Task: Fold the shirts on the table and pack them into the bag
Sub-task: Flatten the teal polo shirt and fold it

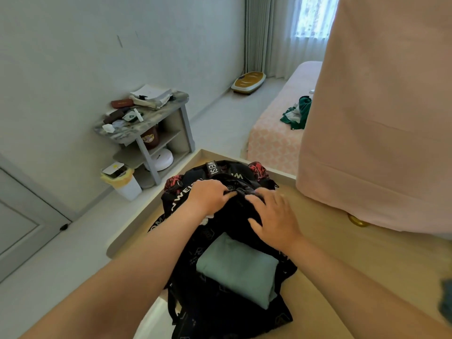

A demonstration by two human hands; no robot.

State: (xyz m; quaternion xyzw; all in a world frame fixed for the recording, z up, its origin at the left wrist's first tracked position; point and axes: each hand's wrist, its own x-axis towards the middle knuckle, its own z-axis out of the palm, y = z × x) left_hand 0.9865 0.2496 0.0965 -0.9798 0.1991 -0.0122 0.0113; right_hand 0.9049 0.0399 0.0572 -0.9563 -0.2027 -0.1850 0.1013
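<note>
Through the head camera, a black fabric backpack with white lettering (220, 314) lay on a pale wooden table (330, 211), its mouth gaping towards the person. In that opening sat a folded sage-green cotton shirt (234, 267), squared up and flat, its far edge tucked under the backpack's upper flap.

Both hands were at the far top of the backpack, close together but not touching. The left hand (208, 195) had its fingers curled into the bunched black fabric by the zip and gripped it. The right hand (274, 216) lay spread on the flap with fairly straight fingers, pressing it down; whether its fingertips also caught the zip pull was too small to tell.

Right of the backpack hung a large pale pink cloth (379, 118). Beyond it stood a bed with a pink patterned cover (274, 138), green clothes (297, 113) heaped on top. Left of the backpack, on the floor, were a cluttered grey shelf unit (146, 123) and a white bin with a yellow liner (127, 184).

The packing step looked to be in hand, with the shirt already in. Closing would likely call for easing the shirt further under the flap, then holding the fabric taut while the zip is drawn
</note>
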